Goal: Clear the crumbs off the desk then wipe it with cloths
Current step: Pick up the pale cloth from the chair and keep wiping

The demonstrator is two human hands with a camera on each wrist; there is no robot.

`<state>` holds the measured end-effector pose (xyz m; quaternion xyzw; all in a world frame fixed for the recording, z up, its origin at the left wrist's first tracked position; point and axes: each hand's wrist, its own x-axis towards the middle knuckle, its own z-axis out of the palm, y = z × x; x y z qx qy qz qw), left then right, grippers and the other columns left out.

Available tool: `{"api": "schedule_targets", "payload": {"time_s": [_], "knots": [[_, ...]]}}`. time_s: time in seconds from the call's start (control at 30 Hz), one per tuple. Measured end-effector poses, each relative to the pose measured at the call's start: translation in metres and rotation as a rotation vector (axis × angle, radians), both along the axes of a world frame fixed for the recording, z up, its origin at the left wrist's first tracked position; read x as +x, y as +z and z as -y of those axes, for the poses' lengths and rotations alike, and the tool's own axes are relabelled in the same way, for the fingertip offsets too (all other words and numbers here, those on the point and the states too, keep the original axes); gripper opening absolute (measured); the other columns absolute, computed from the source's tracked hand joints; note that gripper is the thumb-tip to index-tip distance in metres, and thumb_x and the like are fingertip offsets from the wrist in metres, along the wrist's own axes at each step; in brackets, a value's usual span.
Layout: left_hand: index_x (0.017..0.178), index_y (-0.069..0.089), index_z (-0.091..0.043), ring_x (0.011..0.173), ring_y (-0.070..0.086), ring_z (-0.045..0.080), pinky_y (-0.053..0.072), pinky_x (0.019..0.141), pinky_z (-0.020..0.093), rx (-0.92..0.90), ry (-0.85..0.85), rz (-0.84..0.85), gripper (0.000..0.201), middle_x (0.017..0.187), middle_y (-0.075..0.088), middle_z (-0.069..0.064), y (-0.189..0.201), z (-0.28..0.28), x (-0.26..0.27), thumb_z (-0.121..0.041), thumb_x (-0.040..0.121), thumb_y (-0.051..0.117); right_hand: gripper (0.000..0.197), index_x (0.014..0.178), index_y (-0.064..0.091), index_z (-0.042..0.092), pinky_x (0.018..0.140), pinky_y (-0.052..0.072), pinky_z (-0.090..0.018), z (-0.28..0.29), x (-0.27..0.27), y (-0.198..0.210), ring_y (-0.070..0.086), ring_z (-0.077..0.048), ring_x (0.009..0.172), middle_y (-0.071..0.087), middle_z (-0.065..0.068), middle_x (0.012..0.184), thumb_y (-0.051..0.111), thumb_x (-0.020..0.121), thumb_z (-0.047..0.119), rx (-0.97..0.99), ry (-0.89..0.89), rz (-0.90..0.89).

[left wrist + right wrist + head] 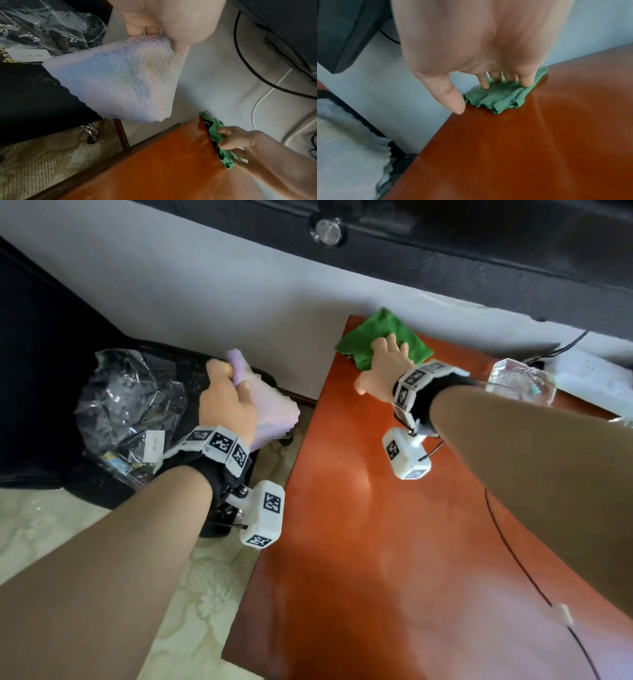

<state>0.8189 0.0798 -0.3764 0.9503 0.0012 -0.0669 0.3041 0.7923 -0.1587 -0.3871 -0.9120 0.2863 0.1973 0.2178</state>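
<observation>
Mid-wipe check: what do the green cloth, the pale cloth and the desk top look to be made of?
Green cloth: soft pile, probably microfibre or terry; it bunches in folds under the right hand.
Pale cloth: fluffy, looped nap, likely the same kind; it hangs limp from the left hand.
Desk top: reddish-brown gloss, lacquered wood or laminate; it mirrors light.

Green cloth (pixel 383 340): fuzzy, crumpled and bunched, lies flat at far left corner of the desk (pixel 394 542), one edge at the desk's left rim, near the wall. Desk: glossy reddish-brown wood top with dark edge trim; no crumbs discernible on the top. Pale lilac cloth (pixel 270 409): fluffy terry, faint greenish stain in the middle, hangs folded in the air off the desk's left side, apart from it.
</observation>
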Motion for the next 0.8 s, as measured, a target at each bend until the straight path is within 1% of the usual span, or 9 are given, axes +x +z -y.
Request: {"api": "schedule_targets", "payload": {"time_s": [0.07,0.13,0.17,0.23,0.33,0.43,0.5,0.63,0.8], "knots": [[0.121,0.044,-0.007,0.096,0.061,0.04,0.039,0.076,0.037,-0.001,0.02,0.005,0.026,0.102,0.064,0.023,-0.001,-0.007,0.001,-0.018,0.098,0.042,0.076,0.148,0.025,0.009,0.109,0.032,-0.048,-0.001,0.012,0.005,0.03,-0.038,0.139,0.031,-0.014,0.151,0.062,0.084,0.026,-0.032,-0.032,0.074],[0.12,0.044,-0.008,0.094,0.061,0.038,0.039,0.075,0.036,-0.021,0.04,0.015,0.024,0.101,0.065,0.021,0.0,-0.013,0.003,-0.018,0.098,0.043,0.071,0.148,0.024,0.01,0.108,0.032,-0.048,-0.002,0.021,0.008,0.036,-0.039,0.135,0.034,-0.016,0.148,0.057,0.088,0.029,-0.087,-0.072,0.135],[0.12,0.044,-0.008,0.093,0.062,0.038,0.039,0.073,0.035,-0.029,0.047,0.022,0.024,0.1,0.065,0.021,0.001,-0.016,0.005,-0.019,0.099,0.043,0.074,0.151,0.021,0.01,0.112,0.029,-0.051,-0.005,0.026,0.008,0.03,-0.042,0.139,0.028,-0.017,0.153,0.056,0.089,0.03,-0.093,-0.073,0.125],[0.121,0.044,-0.007,0.093,0.061,0.037,0.036,0.071,0.032,-0.031,0.066,0.034,0.025,0.102,0.065,0.02,0.003,-0.02,0.008,-0.019,0.099,0.043,0.085,0.156,0.009,0.014,0.117,0.014,-0.059,-0.015,0.029,0.003,0.008,-0.047,0.146,0.003,-0.016,0.162,0.057,0.088,0.031,-0.068,-0.061,0.02],[0.121,0.045,-0.006,0.094,0.062,0.037,0.037,0.071,0.032,-0.012,0.078,0.047,0.025,0.102,0.065,0.021,0.005,-0.022,0.014,-0.019,0.099,0.043,0.097,0.157,-0.001,0.018,0.116,0.001,-0.06,-0.025,0.027,-0.005,-0.011,-0.045,0.147,-0.014,-0.013,0.163,0.063,0.085,0.032,-0.121,0.002,-0.104],[0.122,0.044,-0.005,0.094,0.062,0.038,0.042,0.076,0.038,0.014,0.044,0.046,0.026,0.102,0.065,0.021,0.009,-0.028,0.019,-0.017,0.099,0.043,0.105,0.157,-0.006,0.02,0.118,0.003,-0.062,-0.018,0.025,-0.008,-0.015,-0.044,0.147,-0.019,-0.011,0.162,0.067,0.083,0.035,-0.117,0.087,-0.127],[0.123,0.043,-0.005,0.094,0.062,0.039,0.046,0.079,0.042,0.028,0.03,0.048,0.027,0.103,0.065,0.022,0.013,-0.034,0.019,-0.017,0.099,0.043,0.108,0.157,-0.005,0.021,0.119,0.005,-0.059,-0.018,0.018,-0.014,-0.014,-0.043,0.147,-0.019,-0.009,0.162,0.069,0.079,0.037,-0.116,0.149,-0.108],[0.121,0.042,-0.006,0.094,0.061,0.04,0.042,0.076,0.04,0.053,0.003,0.06,0.024,0.102,0.063,0.023,0.019,-0.042,0.013,-0.017,0.1,0.043,0.111,0.157,-0.007,0.025,0.121,0.003,-0.054,-0.038,-0.011,-0.021,-0.018,-0.04,0.147,-0.022,-0.007,0.162,0.069,0.077,0.039,-0.055,0.24,-0.118],[0.12,0.04,-0.006,0.095,0.06,0.043,0.044,0.078,0.045,0.074,-0.077,0.016,0.024,0.103,0.063,0.026,0.017,-0.049,-0.001,-0.016,0.099,0.043,0.109,0.156,-0.011,0.025,0.121,0.001,-0.052,-0.071,-0.052,-0.02,-0.021,-0.039,0.146,-0.026,-0.006,0.16,0.065,0.079,0.04,-0.057,0.299,-0.157]]}}
